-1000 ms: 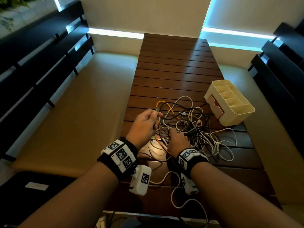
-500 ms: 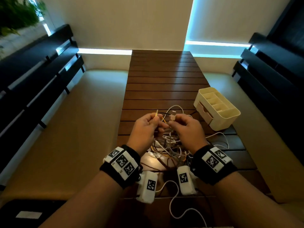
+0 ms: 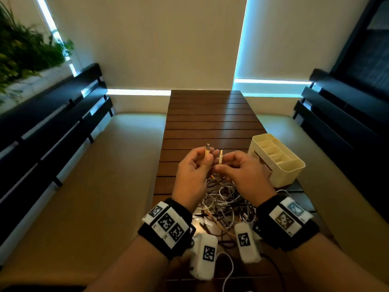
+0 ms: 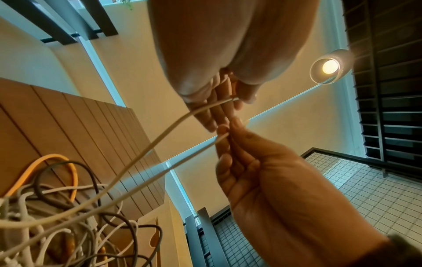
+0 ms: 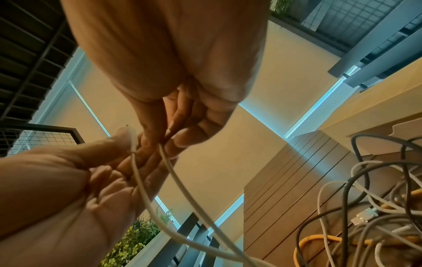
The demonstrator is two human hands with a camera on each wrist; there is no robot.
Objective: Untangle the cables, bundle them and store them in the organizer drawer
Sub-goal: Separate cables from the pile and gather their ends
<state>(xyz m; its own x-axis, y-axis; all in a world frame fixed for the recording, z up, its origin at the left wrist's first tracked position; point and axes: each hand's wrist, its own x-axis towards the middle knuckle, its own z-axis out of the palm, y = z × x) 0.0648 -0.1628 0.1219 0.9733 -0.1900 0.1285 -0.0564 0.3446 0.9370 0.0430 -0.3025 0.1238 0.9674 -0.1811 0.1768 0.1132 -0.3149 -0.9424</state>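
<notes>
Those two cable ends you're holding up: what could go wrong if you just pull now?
Both strands run from the left hand and right hand down into the cable tangle, so a hard pull might tighten knots. It could also drag the heap toward the table's near edge, or jostle the organizer beside it.

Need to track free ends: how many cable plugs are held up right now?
2: one plug pinched in the left hand, one plug in the right hand. More may be buried in the tangle.

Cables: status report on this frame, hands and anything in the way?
Left hand pinches one white plug end; right hand pinches the other. Both cords trail into the tangle. Organizer beside it, drawer shut.
</notes>
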